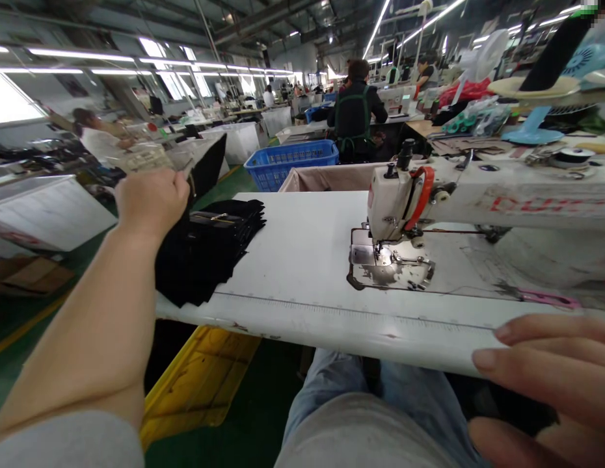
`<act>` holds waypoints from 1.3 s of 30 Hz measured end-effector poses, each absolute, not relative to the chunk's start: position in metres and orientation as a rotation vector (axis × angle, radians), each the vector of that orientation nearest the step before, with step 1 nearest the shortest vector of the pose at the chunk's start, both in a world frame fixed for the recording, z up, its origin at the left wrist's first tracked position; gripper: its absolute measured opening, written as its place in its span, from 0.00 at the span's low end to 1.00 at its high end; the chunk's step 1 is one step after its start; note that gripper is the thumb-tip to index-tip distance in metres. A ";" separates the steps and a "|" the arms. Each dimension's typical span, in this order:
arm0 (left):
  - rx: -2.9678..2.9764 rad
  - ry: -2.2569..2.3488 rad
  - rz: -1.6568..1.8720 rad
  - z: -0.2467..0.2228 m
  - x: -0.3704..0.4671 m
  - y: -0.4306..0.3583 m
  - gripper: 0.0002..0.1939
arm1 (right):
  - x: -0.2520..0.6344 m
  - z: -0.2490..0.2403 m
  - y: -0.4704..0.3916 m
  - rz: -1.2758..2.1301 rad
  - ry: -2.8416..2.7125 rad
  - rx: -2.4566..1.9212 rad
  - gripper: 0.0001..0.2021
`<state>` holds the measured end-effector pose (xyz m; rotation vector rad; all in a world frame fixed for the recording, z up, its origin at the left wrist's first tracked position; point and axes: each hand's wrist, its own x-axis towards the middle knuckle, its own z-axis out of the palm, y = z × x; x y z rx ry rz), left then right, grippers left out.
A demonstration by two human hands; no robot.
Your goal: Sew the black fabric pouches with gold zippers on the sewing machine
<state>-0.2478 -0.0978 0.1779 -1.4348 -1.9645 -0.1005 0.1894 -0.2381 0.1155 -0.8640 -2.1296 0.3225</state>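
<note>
My left hand (153,198) is raised at the far left end of the sewing table, its fingers closed on a black fabric piece (209,162) that sticks up beyond the knuckles. Just below it lies a stack of black fabric pieces (205,260), with a zipper-like metallic strip (217,218) on top. Near the table's front edge at the right, my right hand (551,370) has its fingers apart and nothing in them. The sewing machine (393,201) stands between the two hands, and no fabric lies under its needle.
Beyond the white tabletop (307,247) are a pinkish cloth-lined bin (332,179) and a blue basket (293,162). A yellow crate (200,377) sits below at left. Pink thread snips (549,298) lie near the right hand. Co-workers sit farther back.
</note>
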 end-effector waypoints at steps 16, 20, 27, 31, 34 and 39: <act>-3.143 -1.024 -0.597 0.061 -0.088 -0.201 0.25 | 0.117 0.016 -0.225 1.938 -0.901 -0.799 0.09; -3.032 -1.132 -0.370 0.058 -0.092 -0.193 0.37 | 0.125 0.022 -0.221 1.849 -0.866 -0.792 0.07; -3.119 -1.290 -0.309 0.092 -0.074 -0.199 0.23 | 0.138 0.040 -0.222 1.561 -1.383 -0.846 0.13; -3.411 -1.480 -0.136 0.116 -0.070 -0.195 0.10 | 0.146 0.052 -0.220 1.076 -1.601 -1.027 0.06; -3.602 -1.637 -0.099 0.114 -0.069 -0.187 0.08 | 0.148 0.055 -0.218 1.071 -1.660 -1.023 0.05; -3.733 -1.737 -0.299 0.095 -0.063 -0.175 0.18 | 0.143 0.053 -0.215 1.287 -1.652 -1.159 0.08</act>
